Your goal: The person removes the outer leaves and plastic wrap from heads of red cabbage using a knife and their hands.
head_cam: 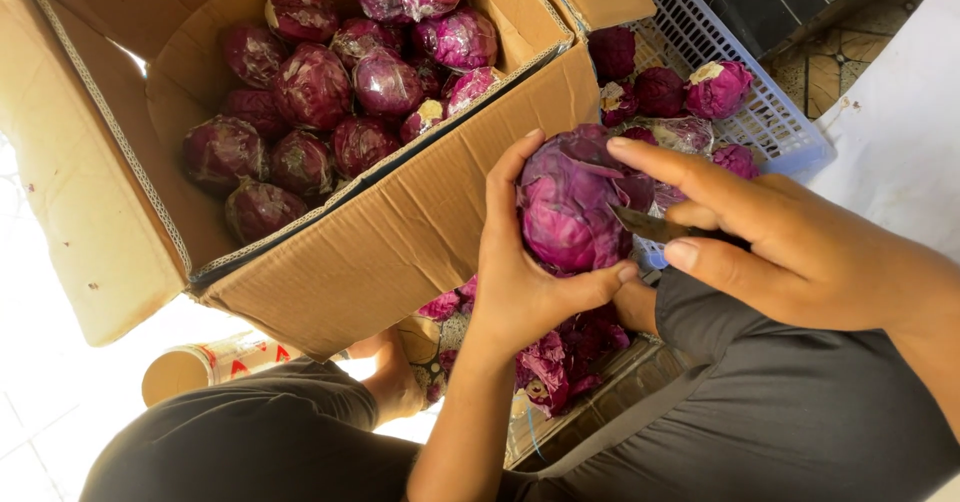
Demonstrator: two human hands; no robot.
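A red cabbage (572,207) is gripped in the left hand (520,262), with the fingers curled round its left side and the thumb pressed beneath it. It is held just in front of the open cardboard box (400,232), close to that box's near right corner. A knife (655,227) is pinched in the right hand (770,237), the blade laid against the right side of the cabbage, the index finger stretched over the top of the head.

The cardboard box is tilted toward the viewer and is filled with many whole red cabbages (330,92), packed against one another. To the right of the box, a pale blue plastic crate (770,122) is seen, in which a few trimmed cabbages (690,87) are lying. Below the box's near right corner, loose purple leaves (560,357) are heaped between the person's knees. To the lower left of the box, a cardboard tube (205,362) is lying on the floor.
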